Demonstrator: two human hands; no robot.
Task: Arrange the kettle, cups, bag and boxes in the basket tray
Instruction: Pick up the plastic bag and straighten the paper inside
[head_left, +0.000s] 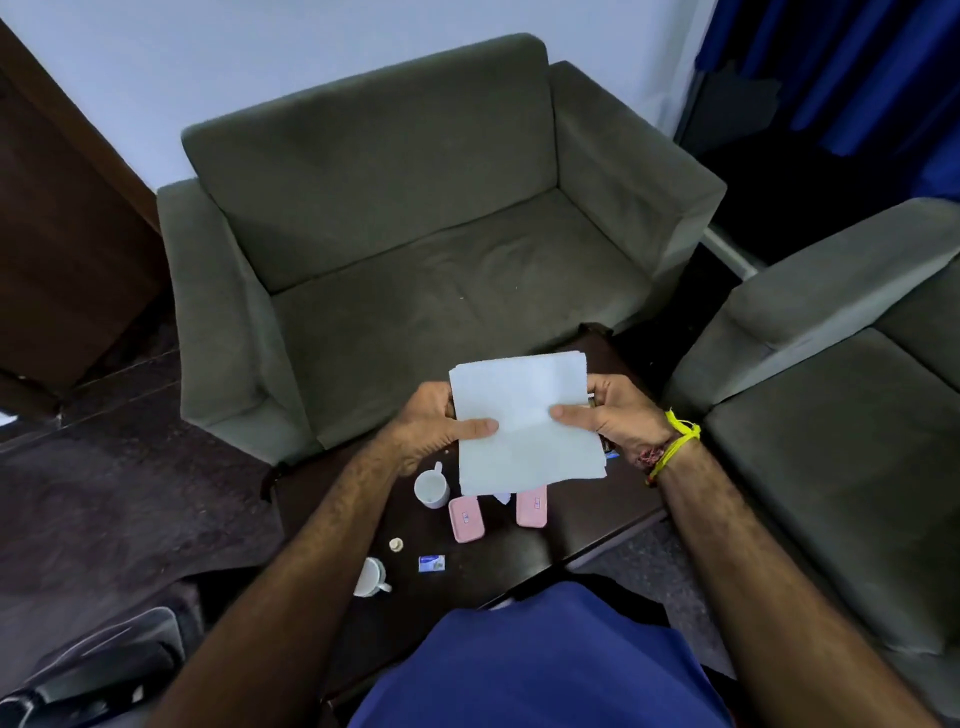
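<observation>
You face a grey-green armchair (395, 228) set against a pale wall (156, 67); its seat cushion shows faint creases and a few specks; a second seat in the same fabric (841, 395) stands to your right, turned at an angle, cut off by the frame edge. Far right, blue curtains (857, 67) hang over a dark opening; far left, a dark brown wooden panel (57, 218) (door or cabinet, you cannot tell) meets the wall. The floor (104, 493) is dark and glossy; a low dark table (597, 525) sits near you, between the seats; light is soft and even.
</observation>
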